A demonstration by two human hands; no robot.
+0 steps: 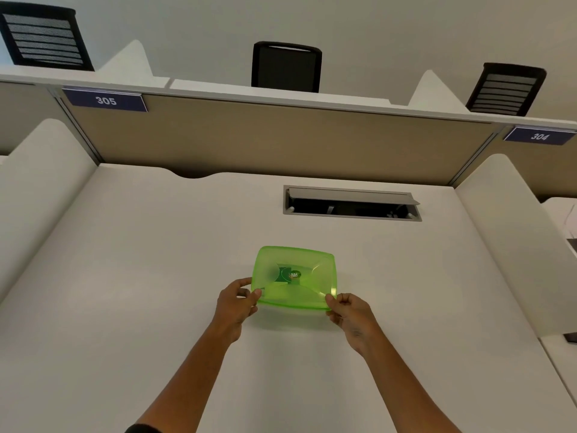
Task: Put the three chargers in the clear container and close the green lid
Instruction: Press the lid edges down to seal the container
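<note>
On a pale surface (125, 307), a green lid (295, 276) covers a container near centre, its long axis running left to right. The left hand (237, 303) pinches the lid's near-left corner, the right hand (351, 312) its near-right corner; no chargers are visible.
</note>
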